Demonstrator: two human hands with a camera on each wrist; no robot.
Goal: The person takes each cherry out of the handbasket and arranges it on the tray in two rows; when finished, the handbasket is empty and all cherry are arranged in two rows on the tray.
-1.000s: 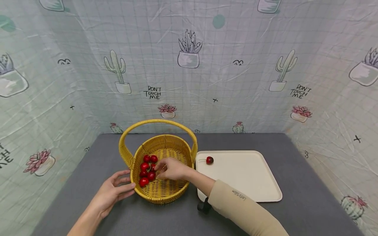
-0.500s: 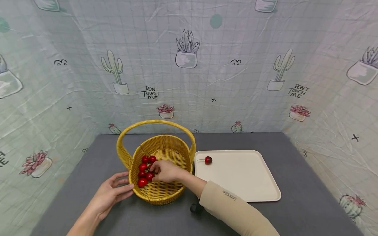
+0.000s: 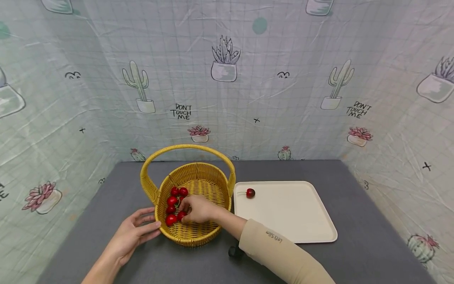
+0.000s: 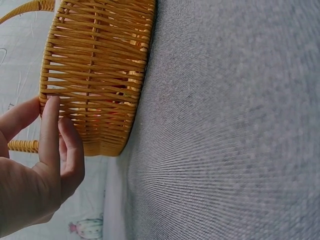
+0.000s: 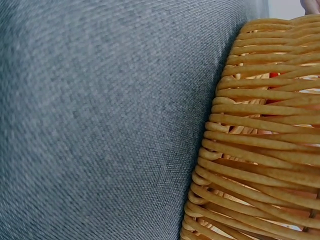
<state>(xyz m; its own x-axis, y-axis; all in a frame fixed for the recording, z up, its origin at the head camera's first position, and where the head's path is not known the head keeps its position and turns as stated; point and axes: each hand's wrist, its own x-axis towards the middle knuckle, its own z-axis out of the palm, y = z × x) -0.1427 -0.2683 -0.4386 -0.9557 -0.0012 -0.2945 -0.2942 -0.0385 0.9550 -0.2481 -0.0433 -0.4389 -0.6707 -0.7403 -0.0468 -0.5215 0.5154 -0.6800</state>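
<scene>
In the head view, a yellow wicker basket (image 3: 198,239) with a tall arched handle stands on the grey table. Several red cherries (image 3: 171,219) lie along its left inside. My left hand (image 3: 132,232) holds the basket's left rim, the thumb at the rim and the fingers against the outer wall, as the left wrist view shows by the hand (image 4: 45,155). Reaching inside, my right hand (image 3: 200,208) pinches a cherry (image 3: 181,215) between curled fingers and thumb. The right wrist view is filled by table cloth and the basket's outer weave (image 5: 265,135), its hand hidden.
To the right of the basket lies a cream tray (image 3: 287,213), with one dark red, stemmed cherry (image 3: 250,193) near its far left corner. A patterned cloth (image 3: 227,102) hangs behind and along both sides of the grey tabletop (image 3: 358,236).
My right hand moved slightly left among the cherries, and its fingers closed in on one, which shifted a little toward me. The left hand stays at the basket.
</scene>
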